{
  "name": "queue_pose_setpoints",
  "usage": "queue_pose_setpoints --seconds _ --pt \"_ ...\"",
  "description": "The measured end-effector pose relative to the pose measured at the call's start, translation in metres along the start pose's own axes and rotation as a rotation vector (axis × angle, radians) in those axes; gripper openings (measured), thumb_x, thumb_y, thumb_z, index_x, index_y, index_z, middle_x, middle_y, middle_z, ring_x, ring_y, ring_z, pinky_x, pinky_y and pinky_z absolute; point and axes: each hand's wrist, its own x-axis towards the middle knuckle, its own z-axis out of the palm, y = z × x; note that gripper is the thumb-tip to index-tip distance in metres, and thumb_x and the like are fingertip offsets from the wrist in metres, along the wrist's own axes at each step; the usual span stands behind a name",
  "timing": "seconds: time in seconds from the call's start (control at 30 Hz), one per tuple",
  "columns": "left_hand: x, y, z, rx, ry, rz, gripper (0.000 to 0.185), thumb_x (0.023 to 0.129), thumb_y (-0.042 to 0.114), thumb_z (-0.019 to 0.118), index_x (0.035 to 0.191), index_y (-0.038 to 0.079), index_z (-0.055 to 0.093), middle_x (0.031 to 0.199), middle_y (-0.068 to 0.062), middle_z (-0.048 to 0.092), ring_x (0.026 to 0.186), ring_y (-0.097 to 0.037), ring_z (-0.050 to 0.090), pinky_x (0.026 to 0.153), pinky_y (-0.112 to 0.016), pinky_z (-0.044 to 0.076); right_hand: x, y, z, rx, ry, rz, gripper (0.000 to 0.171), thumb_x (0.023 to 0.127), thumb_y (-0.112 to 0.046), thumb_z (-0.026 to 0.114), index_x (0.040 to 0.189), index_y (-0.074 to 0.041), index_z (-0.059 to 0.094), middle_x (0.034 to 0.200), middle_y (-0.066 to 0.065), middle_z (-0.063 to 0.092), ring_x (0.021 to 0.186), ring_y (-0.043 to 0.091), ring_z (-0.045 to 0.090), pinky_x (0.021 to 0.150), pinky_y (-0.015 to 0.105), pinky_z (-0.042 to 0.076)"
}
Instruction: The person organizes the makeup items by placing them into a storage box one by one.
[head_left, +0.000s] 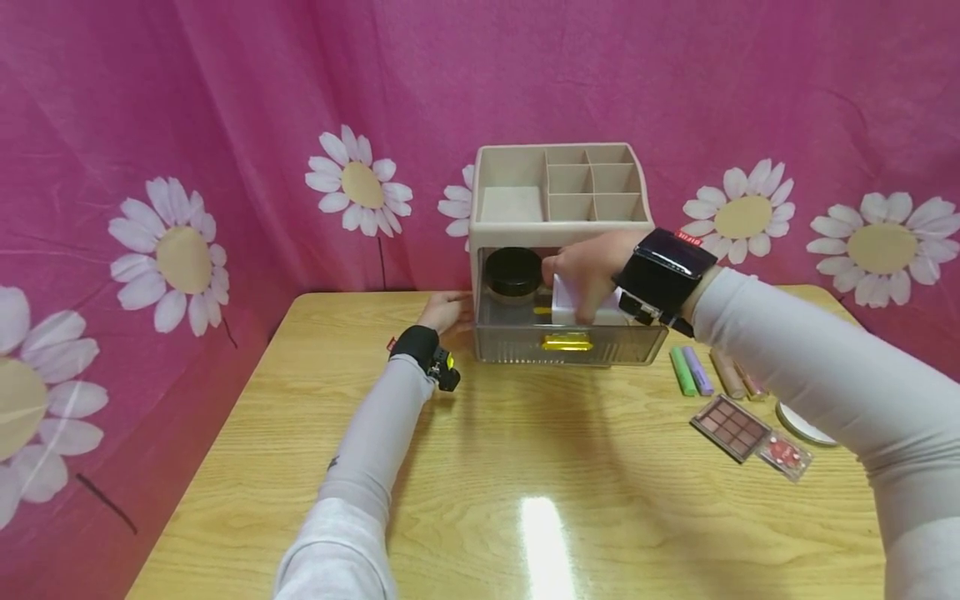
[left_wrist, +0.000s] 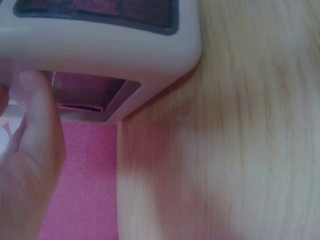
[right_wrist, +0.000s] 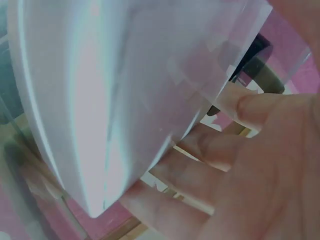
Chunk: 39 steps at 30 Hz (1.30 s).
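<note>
A beige organiser (head_left: pixel 553 185) with top compartments stands at the far edge of the wooden table (head_left: pixel 525 467). Its clear drawer (head_left: pixel 570 337) with a gold handle is pulled out. Inside the drawer sits a jar with a black lid (head_left: pixel 513 273). My right hand (head_left: pixel 587 271) grips a white container (head_left: pixel 583 307), holding it in the drawer; in the right wrist view the white container (right_wrist: pixel 100 105) fills the frame, with fingers (right_wrist: pixel 210 150) curled round it. My left hand (head_left: pixel 446 312) rests against the organiser's left side, thumb (left_wrist: pixel 40 115) on the organiser (left_wrist: pixel 110 50).
Right of the drawer lie a green tube (head_left: pixel 682 371), a purple tube (head_left: pixel 697 370) and two beige sticks (head_left: pixel 731 375). An eyeshadow palette (head_left: pixel 731 427), a small clear case (head_left: pixel 784 454) and a round mirror (head_left: pixel 801 423) lie nearer. A pink flowered cloth (head_left: pixel 187 167) hangs behind.
</note>
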Motion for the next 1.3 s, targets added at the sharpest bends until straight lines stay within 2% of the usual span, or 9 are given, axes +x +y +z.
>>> queue_pose_setpoints --seconds 0.03,0.13,0.37,0.43,0.67,0.83,0.93,1.2,1.3 --pt "-0.008 0.005 0.003 0.003 0.011 -0.002 0.041 0.093 0.0 0.043 0.134 0.0 0.042 0.116 -0.02 0.055 0.088 -0.021 0.058 0.086 -0.038 0.049 0.001 0.0 0.0 -0.006 0.002 0.005 0.058 0.058 -0.015 0.071 0.111 -0.007 0.049 0.094 0.01 0.053 0.083 0.023 0.05 0.069 0.032 0.045" --pt "0.007 -0.006 -0.002 -0.018 -0.005 0.027 0.041 0.092 0.0 0.045 0.133 0.0 0.044 0.113 -0.018 0.058 0.089 -0.023 0.059 0.084 -0.038 0.05 0.002 -0.002 0.001 -0.011 -0.001 0.039 0.058 0.061 -0.017 0.072 0.113 -0.008 0.049 0.098 0.01 0.053 0.086 0.024 0.05 0.073 0.035 0.045" --pt "0.089 -0.054 -0.028 -0.06 -0.083 0.08 0.035 0.088 0.007 0.057 0.123 0.007 0.056 0.102 -0.013 0.064 0.088 -0.025 0.063 0.073 -0.038 0.054 0.002 -0.002 0.004 0.021 -0.011 0.12 0.063 0.062 -0.016 0.074 0.117 -0.007 0.044 0.103 0.01 0.053 0.087 0.024 0.051 0.073 0.036 0.046" --pt "0.088 -0.053 -0.028 -0.062 -0.09 0.08 0.035 0.088 0.007 0.057 0.123 0.007 0.057 0.102 -0.013 0.064 0.087 -0.024 0.063 0.073 -0.038 0.054 0.003 -0.002 0.005 0.018 0.002 0.12 0.064 0.06 -0.015 0.074 0.116 -0.005 0.043 0.102 0.011 0.053 0.086 0.025 0.051 0.073 0.037 0.046" --pt "0.036 -0.022 -0.009 0.001 -0.008 0.014 0.043 0.093 0.003 0.046 0.135 0.003 0.042 0.115 -0.017 0.057 0.098 -0.026 0.059 0.085 -0.039 0.05 0.009 0.002 0.011 0.042 0.039 0.12 0.079 0.059 -0.013 0.078 0.125 0.004 0.04 0.1 0.012 0.056 0.085 0.025 0.052 0.072 0.036 0.048" --pt "0.075 -0.049 -0.022 -0.013 -0.035 0.02 0.044 0.092 0.007 0.05 0.135 0.005 0.043 0.115 -0.014 0.058 0.097 -0.024 0.06 0.081 -0.038 0.052 0.01 0.0 0.014 -0.02 0.106 0.079 0.054 0.056 -0.012 0.08 0.101 0.003 0.055 0.083 0.008 0.058 0.076 0.023 0.054 0.068 0.035 0.05" --pt "0.079 -0.052 -0.022 -0.012 -0.028 0.018 0.043 0.093 0.008 0.049 0.135 0.006 0.043 0.116 -0.016 0.057 0.098 -0.026 0.059 0.082 -0.04 0.051 0.007 -0.003 0.012 -0.031 0.144 0.062 0.036 0.055 -0.008 0.08 0.081 -0.003 0.056 0.076 0.006 0.058 0.07 0.021 0.054 0.062 0.034 0.05" --pt "-0.008 0.003 0.007 0.006 0.01 -0.015 0.042 0.095 0.002 0.039 0.137 0.0 0.039 0.116 -0.019 0.052 0.089 -0.021 0.056 0.089 -0.038 0.048 0.003 -0.013 0.011 -0.09 0.196 0.089 0.042 0.052 -0.004 0.084 0.085 0.001 0.058 0.084 0.011 0.058 0.082 0.028 0.055 0.074 0.04 0.051" --pt "0.005 -0.005 0.002 -0.02 -0.007 -0.006 0.041 0.095 0.003 0.041 0.136 0.0 0.041 0.113 -0.018 0.055 0.087 -0.021 0.057 0.086 -0.038 0.049 0.003 -0.014 0.011 -0.103 0.217 0.081 0.043 0.051 -0.004 0.086 0.085 0.001 0.059 0.084 0.011 0.059 0.083 0.028 0.056 0.075 0.04 0.051"
